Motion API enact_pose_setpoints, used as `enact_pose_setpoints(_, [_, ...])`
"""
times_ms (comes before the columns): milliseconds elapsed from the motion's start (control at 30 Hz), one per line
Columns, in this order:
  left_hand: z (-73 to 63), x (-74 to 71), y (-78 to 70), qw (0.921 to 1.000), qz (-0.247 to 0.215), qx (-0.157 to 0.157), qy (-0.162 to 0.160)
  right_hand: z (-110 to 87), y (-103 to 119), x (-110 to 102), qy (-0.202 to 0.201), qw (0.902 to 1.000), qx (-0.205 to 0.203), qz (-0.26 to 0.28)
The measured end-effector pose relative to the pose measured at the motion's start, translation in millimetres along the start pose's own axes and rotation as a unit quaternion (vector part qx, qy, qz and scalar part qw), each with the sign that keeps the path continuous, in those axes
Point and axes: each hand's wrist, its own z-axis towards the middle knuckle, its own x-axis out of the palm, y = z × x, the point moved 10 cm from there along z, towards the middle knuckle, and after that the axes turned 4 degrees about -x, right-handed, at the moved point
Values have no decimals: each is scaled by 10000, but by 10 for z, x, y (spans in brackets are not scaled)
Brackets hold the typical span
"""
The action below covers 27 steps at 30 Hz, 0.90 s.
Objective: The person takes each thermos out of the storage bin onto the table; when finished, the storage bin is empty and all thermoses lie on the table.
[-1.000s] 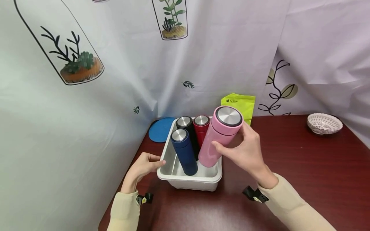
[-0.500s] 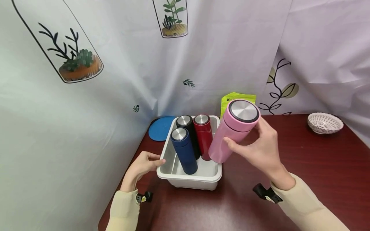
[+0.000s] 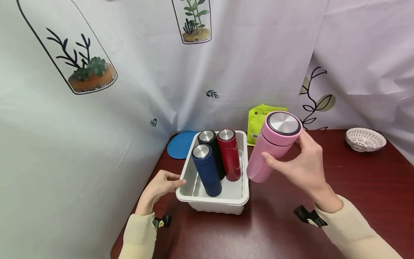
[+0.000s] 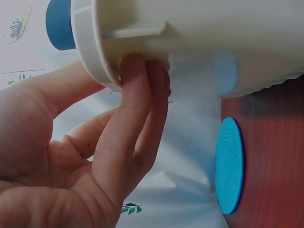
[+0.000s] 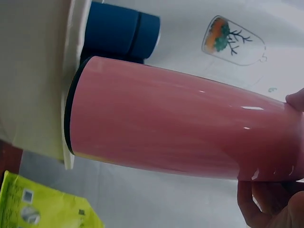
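Observation:
A pink thermos bottle with a silver lid is held up, tilted, by my right hand, thumb on one side and fingers behind. Its base hangs just beyond the right rim of a white plastic bin. In the right wrist view the pink thermos fills the middle. My left hand pinches the bin's left rim; the left wrist view shows its fingers under that rim. Inside the bin stand a blue thermos, a black thermos and a red thermos.
A round blue mat lies behind the bin on the left. A yellow-green packet leans against the back curtain. At the far right sits a white woven basket on the dark red table.
My right hand has carried the pink thermos rightward, from over the bin to beyond its right rim, uncovering the red thermos. The left hand has stayed at the rim.

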Motion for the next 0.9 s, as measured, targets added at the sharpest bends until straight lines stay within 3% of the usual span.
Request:
enact_pose_setpoints(500, [1, 8, 17, 10000, -20, -45, -68, -128, -470, -84, -28, 9954, 216, -935])
enact_pose_setpoints(900, [1, 4, 31, 9999, -42, -67, -138, -326, -875, 96, 144, 9884, 776, -1295])
